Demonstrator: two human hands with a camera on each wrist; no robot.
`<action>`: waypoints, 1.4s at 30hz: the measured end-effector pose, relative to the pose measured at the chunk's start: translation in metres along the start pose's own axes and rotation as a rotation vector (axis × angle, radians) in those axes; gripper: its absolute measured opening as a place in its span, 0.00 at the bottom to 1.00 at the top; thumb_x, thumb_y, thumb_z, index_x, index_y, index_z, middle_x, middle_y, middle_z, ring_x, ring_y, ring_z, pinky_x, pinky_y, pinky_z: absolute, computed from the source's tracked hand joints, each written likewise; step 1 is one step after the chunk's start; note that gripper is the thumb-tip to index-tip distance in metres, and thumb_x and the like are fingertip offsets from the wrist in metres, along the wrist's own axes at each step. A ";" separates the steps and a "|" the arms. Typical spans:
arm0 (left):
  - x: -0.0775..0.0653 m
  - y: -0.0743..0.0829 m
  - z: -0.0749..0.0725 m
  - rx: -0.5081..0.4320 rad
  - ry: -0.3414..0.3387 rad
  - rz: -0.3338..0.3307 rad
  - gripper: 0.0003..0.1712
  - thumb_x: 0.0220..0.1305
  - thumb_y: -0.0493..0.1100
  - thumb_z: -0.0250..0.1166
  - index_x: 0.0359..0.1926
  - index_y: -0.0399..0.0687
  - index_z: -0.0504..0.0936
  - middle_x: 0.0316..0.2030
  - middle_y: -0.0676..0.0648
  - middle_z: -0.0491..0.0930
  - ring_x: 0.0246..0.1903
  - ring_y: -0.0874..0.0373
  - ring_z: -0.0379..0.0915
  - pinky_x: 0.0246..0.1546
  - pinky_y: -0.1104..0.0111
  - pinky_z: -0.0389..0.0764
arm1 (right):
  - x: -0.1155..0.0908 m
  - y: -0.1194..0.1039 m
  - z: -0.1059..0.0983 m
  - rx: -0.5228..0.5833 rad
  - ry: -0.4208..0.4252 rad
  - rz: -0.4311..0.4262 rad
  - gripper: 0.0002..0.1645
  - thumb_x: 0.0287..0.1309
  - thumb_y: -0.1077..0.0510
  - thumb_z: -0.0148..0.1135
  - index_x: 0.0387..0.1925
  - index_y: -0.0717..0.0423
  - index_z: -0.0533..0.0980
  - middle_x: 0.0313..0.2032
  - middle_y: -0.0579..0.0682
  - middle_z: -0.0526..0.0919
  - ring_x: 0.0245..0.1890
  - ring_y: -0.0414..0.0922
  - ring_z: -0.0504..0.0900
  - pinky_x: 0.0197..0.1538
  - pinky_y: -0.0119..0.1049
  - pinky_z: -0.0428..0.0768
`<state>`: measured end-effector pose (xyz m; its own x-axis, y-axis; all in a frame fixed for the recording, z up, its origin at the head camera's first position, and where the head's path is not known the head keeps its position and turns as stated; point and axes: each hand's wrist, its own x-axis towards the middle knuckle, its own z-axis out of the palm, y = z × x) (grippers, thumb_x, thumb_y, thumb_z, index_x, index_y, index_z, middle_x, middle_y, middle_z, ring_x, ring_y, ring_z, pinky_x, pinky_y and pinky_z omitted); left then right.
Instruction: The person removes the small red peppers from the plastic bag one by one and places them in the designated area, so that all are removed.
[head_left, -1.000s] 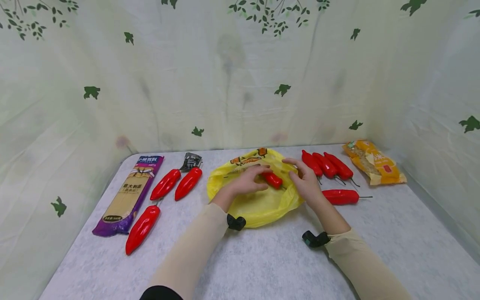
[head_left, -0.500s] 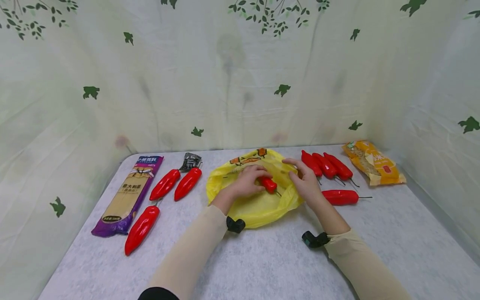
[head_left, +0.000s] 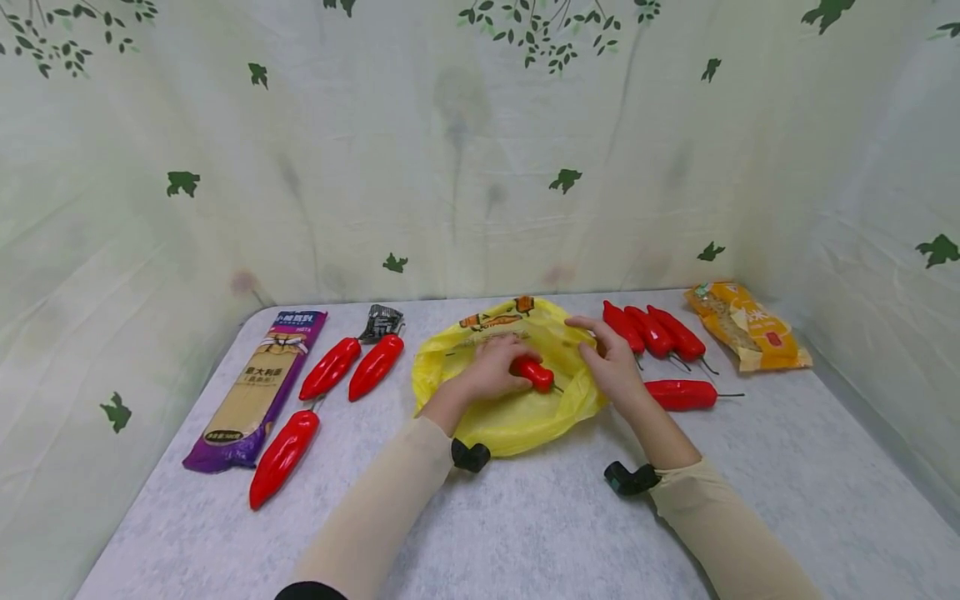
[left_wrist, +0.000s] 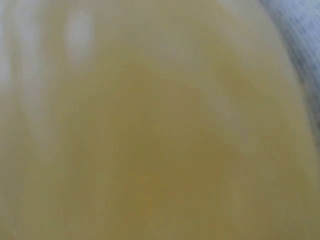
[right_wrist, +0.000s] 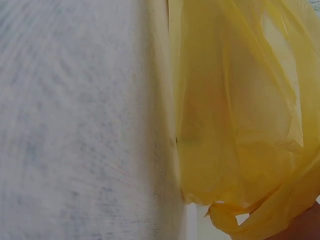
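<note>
A yellow plastic bag (head_left: 517,433) lies spread on the table with its mouth up. Inside its mouth my left hand (head_left: 495,369) holds a red chili pepper (head_left: 536,375), fingers curled over one end while the stem end points right. My right hand (head_left: 611,354) grips the bag's right rim between thumb and fingers. Blurred yellow plastic (left_wrist: 160,130) fills most of the left wrist view. In the right wrist view the bag's side (right_wrist: 215,110) hangs in folds, with a sliver of the hand at the lower right corner.
Several red chili peppers (head_left: 681,393) lie to the right, near an orange packet (head_left: 750,329). More peppers (head_left: 285,458) lie to the left, beside a purple pasta packet (head_left: 258,392) and a small black packet (head_left: 382,323). A leaf-printed curtain stands behind the table.
My left hand has closed around the chili pepper and shifted it slightly left and nearer me; its stem now shows. My right hand stays at the bag's rim.
</note>
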<state>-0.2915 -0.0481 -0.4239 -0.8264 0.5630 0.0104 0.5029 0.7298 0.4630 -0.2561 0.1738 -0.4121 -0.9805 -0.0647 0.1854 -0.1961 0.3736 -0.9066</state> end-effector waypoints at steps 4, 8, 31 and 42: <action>-0.001 0.000 0.001 -0.027 0.006 0.008 0.21 0.58 0.51 0.68 0.54 0.60 0.77 0.54 0.55 0.77 0.55 0.57 0.70 0.64 0.56 0.61 | 0.000 0.000 0.000 0.002 -0.004 0.001 0.22 0.66 0.60 0.52 0.58 0.39 0.73 0.64 0.45 0.71 0.67 0.48 0.65 0.70 0.51 0.66; -0.003 0.000 0.002 -0.074 0.015 -0.010 0.20 0.57 0.52 0.69 0.51 0.59 0.77 0.46 0.57 0.79 0.46 0.61 0.73 0.57 0.64 0.70 | 0.000 -0.001 0.000 0.001 -0.002 0.001 0.22 0.66 0.60 0.52 0.58 0.39 0.73 0.64 0.44 0.72 0.66 0.48 0.66 0.69 0.51 0.68; -0.020 0.010 -0.004 -0.135 0.092 -0.107 0.20 0.62 0.49 0.66 0.55 0.60 0.75 0.51 0.54 0.79 0.47 0.59 0.75 0.51 0.64 0.78 | -0.003 -0.004 -0.001 0.003 0.003 -0.001 0.22 0.66 0.61 0.51 0.58 0.40 0.73 0.64 0.45 0.72 0.67 0.48 0.65 0.70 0.52 0.66; -0.034 0.011 -0.013 -0.271 0.220 -0.164 0.22 0.61 0.50 0.66 0.56 0.58 0.75 0.52 0.52 0.78 0.48 0.57 0.74 0.52 0.61 0.79 | -0.003 -0.004 -0.001 0.011 0.006 -0.003 0.22 0.66 0.61 0.52 0.58 0.41 0.73 0.63 0.46 0.72 0.67 0.47 0.65 0.70 0.50 0.67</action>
<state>-0.2610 -0.0645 -0.4082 -0.9396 0.3294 0.0933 0.2990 0.6572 0.6919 -0.2529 0.1737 -0.4089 -0.9798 -0.0606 0.1904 -0.1993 0.3636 -0.9100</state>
